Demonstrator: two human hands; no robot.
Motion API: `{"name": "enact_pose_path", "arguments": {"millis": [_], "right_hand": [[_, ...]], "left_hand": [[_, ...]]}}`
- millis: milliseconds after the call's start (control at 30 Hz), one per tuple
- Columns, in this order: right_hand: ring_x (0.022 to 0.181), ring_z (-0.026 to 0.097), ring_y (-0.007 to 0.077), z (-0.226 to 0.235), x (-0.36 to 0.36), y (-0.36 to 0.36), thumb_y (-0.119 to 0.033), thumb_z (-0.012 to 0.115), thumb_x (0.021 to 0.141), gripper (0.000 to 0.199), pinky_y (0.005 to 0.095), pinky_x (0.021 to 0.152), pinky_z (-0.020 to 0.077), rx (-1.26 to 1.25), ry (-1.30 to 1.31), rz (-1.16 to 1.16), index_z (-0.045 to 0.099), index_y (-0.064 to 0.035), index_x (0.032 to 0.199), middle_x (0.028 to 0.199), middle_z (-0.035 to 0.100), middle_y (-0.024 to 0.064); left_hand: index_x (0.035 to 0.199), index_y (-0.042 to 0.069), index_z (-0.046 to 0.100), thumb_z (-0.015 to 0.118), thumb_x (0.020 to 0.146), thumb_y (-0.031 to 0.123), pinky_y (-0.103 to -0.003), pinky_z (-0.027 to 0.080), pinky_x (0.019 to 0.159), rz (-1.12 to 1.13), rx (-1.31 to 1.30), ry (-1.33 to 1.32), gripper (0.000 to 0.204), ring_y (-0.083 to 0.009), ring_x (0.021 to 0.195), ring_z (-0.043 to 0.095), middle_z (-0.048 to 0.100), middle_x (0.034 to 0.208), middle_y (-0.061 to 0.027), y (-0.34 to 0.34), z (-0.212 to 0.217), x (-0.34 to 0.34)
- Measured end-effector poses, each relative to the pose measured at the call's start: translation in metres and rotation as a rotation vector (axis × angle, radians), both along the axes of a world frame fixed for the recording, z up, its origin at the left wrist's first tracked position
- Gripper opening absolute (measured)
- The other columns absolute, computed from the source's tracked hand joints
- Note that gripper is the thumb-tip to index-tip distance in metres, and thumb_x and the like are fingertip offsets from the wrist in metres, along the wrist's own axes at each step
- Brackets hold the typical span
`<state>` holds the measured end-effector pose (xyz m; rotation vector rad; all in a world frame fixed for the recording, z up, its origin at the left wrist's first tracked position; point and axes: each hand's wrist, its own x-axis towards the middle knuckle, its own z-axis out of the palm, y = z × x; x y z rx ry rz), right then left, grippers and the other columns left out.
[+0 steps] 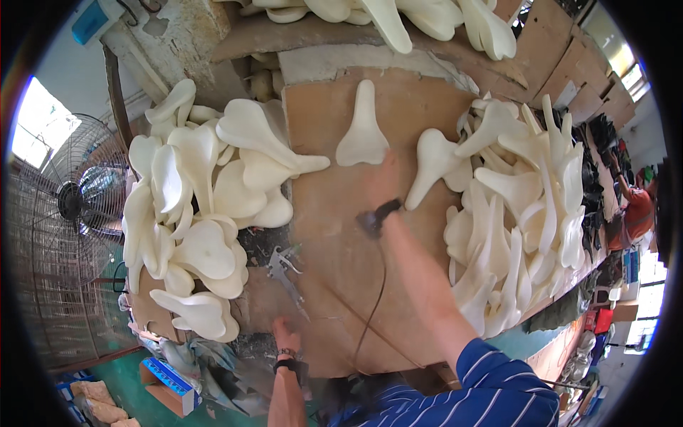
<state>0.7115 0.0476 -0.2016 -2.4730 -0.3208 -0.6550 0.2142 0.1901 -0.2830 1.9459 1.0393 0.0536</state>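
Observation:
A cream foam bicycle saddle pad (363,135) lies on the brown board in front of me, its narrow nose pointing away. At its wide near edge is my right hand (382,178), smeared by motion, so its fingers do not show clearly. A black band circles that wrist. My left hand (286,334) rests low, by the board's near left edge, with its fingers curled in; whatever they may hold is hidden. Just beyond it lies a metal spray gun (284,274). One more pad (432,164) sits right of my right hand, at the edge of the right-hand pile.
Saddle pads are heaped at left (206,249) and right (512,192), with others on a shelf (320,35) behind. A thin dark hose (380,292) crosses the board (327,213). A caged fan (69,201) stands far left. Another person (635,213) is at far right.

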Motion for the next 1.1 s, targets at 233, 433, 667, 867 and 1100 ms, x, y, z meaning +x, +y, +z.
{"name": "enact_pose_path", "arguments": {"millis": [233, 433, 667, 867, 1100], "right_hand": [[0.100, 0.065, 0.0521, 0.008, 0.052, -0.004, -0.017, 0.069, 0.087, 0.043, 0.0564, 0.091, 0.0524, 0.079, 0.348, 0.174, 0.060, 0.0088, 0.120, 0.106, 0.067, 0.0335], [0.090, 0.066, 0.0477, 0.062, -0.049, 0.010, -0.025, 0.068, 0.092, 0.031, 0.0542, 0.078, 0.0513, 0.329, 0.500, 0.235, 0.063, 0.0038, 0.103, 0.096, 0.068, 0.0289], [0.075, 0.066, 0.0349, 0.096, -0.188, -0.056, -0.031, 0.064, 0.097, 0.036, 0.0461, 0.071, 0.0504, 0.443, 0.696, 0.426, 0.065, 0.0041, 0.106, 0.081, 0.066, 0.0234], [0.067, 0.063, 0.0151, 0.178, -0.253, -0.176, -0.031, 0.064, 0.101, 0.038, 0.0343, 0.060, 0.0484, 0.695, 0.872, 0.218, 0.065, 0.0028, 0.118, 0.079, 0.066, 0.0085], [0.058, 0.058, 0.0092, 0.237, -0.244, -0.311, -0.027, 0.064, 0.104, 0.034, 0.0260, 0.051, 0.0469, 0.894, 0.428, -0.032, 0.063, 0.0034, 0.119, 0.081, 0.067, 0.0043]], "left_hand": [[0.114, 0.007, 0.061, 0.064, 0.063, -0.006, -0.040, 0.047, 0.082, 0.069, -0.026, -0.011, 0.053, -0.0283, 0.091, 0.055, 0.054, 0.099, -0.0102, -0.002, 0.000, -0.019], [0.119, 0.010, 0.061, 0.065, 0.064, -0.005, -0.035, 0.045, 0.079, 0.016, -0.021, -0.030, 0.056, -0.0212, 0.086, 0.049, 0.050, 0.096, -0.0050, 0.004, -0.005, -0.029], [0.116, 0.009, 0.061, 0.064, 0.062, -0.009, -0.034, 0.044, 0.076, 0.080, -0.117, -0.140, 0.057, -0.0204, 0.082, 0.046, 0.044, 0.092, -0.0031, 0.013, -0.041, -0.028], [0.117, 0.008, 0.061, 0.069, 0.059, -0.008, -0.036, 0.045, 0.076, 0.127, -0.219, -0.082, 0.060, -0.0219, 0.083, 0.047, 0.046, 0.094, -0.0040, 0.007, 0.008, -0.010], [0.124, 0.007, 0.058, 0.064, 0.068, -0.010, -0.037, 0.047, 0.097, 0.101, -0.304, -0.005, 0.058, -0.0254, 0.109, 0.055, 0.056, 0.122, -0.0108, 0.037, -0.040, -0.020]]}}
